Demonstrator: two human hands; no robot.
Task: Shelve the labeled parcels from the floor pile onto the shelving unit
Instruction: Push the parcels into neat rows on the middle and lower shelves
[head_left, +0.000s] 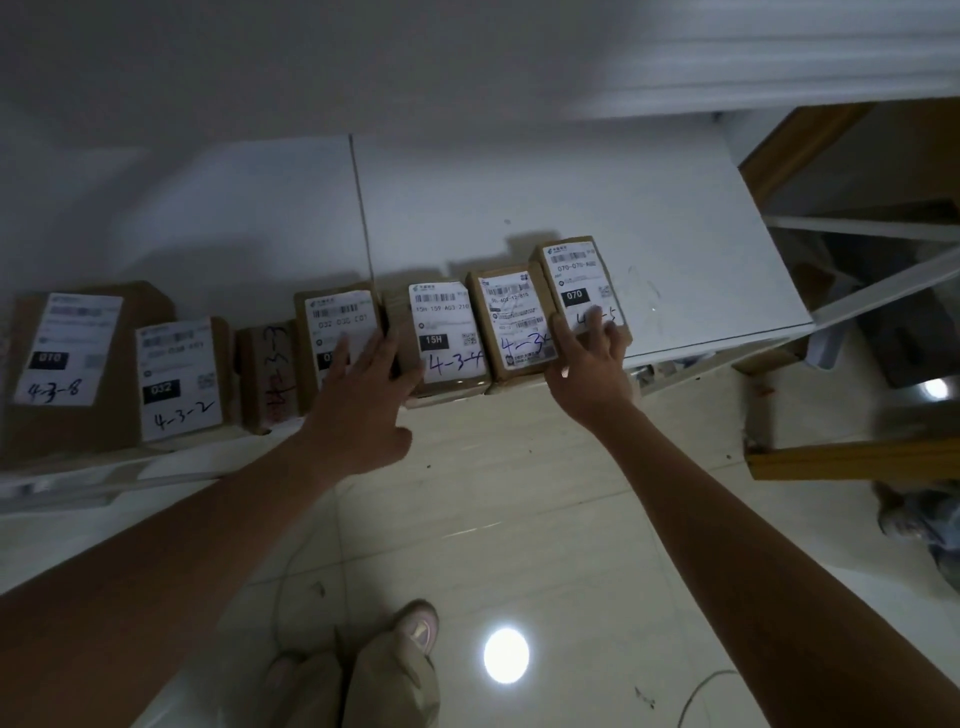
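While both bare arms reach forward, seven brown cardboard parcels with white printed labels stand in a row along the front edge of the white flat shelf board (623, 208). The parcel handwritten "4-3-4" (447, 332) serves as the marker here. Just left of it stands the brown parcel printed "032-030" (335, 322), and the left hand (358, 395) lies flat on its label, fingers straight and open, thumb hanging below the shelf edge. Immediately right of the marker is a brown parcel whose handwritten number is partly covered (511, 322). One place further right, set slightly deeper, is the brown parcel with a black "070" patch (576, 280). The right hand (592, 358) is open on this end parcel, spread fingers pressing its label and thumb at its left edge. Further left of the marker stand a narrow unlabelled-face parcel (267, 374), "4-3-2" (179, 379) and a blurred larger one (67, 348). Below lies pale glossy tiled floor (519, 493).
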